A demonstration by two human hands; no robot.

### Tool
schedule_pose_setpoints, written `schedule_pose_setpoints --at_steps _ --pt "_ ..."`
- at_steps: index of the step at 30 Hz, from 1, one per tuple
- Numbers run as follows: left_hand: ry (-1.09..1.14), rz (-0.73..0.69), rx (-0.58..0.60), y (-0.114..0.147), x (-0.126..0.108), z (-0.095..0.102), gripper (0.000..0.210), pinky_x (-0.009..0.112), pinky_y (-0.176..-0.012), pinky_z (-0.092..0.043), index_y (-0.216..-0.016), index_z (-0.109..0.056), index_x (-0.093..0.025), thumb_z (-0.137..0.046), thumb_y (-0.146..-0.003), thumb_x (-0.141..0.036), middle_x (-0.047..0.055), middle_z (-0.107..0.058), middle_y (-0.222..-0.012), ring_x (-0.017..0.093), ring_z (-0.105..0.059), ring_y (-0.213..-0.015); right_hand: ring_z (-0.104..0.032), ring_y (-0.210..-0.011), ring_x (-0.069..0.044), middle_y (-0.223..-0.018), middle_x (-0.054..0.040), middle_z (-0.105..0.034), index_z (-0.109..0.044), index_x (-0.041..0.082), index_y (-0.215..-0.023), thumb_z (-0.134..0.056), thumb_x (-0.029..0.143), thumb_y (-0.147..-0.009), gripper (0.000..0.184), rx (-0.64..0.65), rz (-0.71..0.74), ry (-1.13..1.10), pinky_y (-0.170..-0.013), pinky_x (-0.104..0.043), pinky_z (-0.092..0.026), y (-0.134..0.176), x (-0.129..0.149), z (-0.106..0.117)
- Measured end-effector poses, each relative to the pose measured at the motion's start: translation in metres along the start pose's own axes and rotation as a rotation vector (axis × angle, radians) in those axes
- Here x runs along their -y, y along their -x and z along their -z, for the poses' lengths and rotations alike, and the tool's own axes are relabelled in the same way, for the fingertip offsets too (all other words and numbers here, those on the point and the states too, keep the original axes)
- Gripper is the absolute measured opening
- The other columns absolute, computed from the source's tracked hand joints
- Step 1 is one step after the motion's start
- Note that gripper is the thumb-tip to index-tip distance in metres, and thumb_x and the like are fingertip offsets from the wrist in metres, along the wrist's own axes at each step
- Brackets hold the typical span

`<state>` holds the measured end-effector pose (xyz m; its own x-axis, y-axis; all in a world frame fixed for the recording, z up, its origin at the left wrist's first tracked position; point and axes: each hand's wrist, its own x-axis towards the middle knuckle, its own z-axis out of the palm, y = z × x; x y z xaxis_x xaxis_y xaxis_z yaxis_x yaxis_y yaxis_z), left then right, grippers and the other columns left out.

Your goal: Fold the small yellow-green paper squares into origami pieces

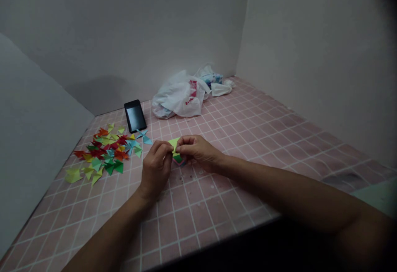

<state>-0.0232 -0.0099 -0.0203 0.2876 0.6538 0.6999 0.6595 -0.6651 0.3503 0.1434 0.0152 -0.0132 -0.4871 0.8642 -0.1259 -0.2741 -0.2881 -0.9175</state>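
Between my hands is a small yellow-green piece of paper [174,143], pinched from both sides. My left hand [156,162] has thumb and fingertips closed on its left edge. From the right, my right hand [197,150] grips it with thumb and forefinger. Right under the yellow-green paper sits a stack of coloured paper [178,159] with green, pink and blue showing; the hands hide much of it. To the left of my left hand lies a pile of folded paper shapes [107,150] with pointed wings, in red, orange, yellow, green and light blue.
A black phone [135,116] leans upright behind the pile. White plastic bags [180,98] rest against the back wall, with a blue-patterned packet [212,78] beside them. The tabletop [248,127] has a pink cloth with white grid lines; walls [310,56] enclose its back and sides.
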Motion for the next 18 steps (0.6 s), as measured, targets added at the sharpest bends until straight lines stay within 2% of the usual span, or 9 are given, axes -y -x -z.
schedule_pose_setpoints --at_steps 8,13,18 --pt "0.073 0.046 -0.012 -0.001 0.008 0.002 0.016 0.029 -0.073 -0.051 -0.086 -0.061 -0.020 -0.058 -0.089 -0.005 0.003 -0.063 -0.088 0.017 -0.064 -0.084 -0.044 -0.047 -0.008 -0.052 0.0043 -0.051 -0.057 0.017 -0.066 -0.068 0.021 -0.061 0.013 -0.002 -0.039 -0.075 -0.043 -0.020 -0.030 0.002 0.006 0.003" --pt "0.170 0.106 -0.002 -0.002 0.010 0.003 0.014 0.025 -0.068 -0.053 -0.088 -0.064 -0.020 -0.062 -0.087 -0.007 0.004 -0.064 -0.092 0.016 -0.063 -0.085 -0.043 -0.047 -0.008 -0.053 0.0025 -0.050 -0.056 0.016 -0.064 -0.060 0.019 -0.063 0.005 0.022 -0.100 -0.131 -0.043 -0.021 -0.031 0.000 0.011 0.005" --pt "0.317 0.199 0.043 -0.002 0.012 0.004 0.007 0.023 -0.061 -0.056 -0.087 -0.064 -0.020 -0.062 -0.091 -0.014 0.005 -0.062 -0.098 0.015 -0.063 -0.084 -0.041 -0.045 -0.009 -0.055 -0.0007 -0.054 -0.057 0.015 -0.064 -0.056 0.017 -0.066 0.003 -0.034 -0.189 -0.040 -0.041 -0.022 -0.030 -0.005 0.013 0.011"
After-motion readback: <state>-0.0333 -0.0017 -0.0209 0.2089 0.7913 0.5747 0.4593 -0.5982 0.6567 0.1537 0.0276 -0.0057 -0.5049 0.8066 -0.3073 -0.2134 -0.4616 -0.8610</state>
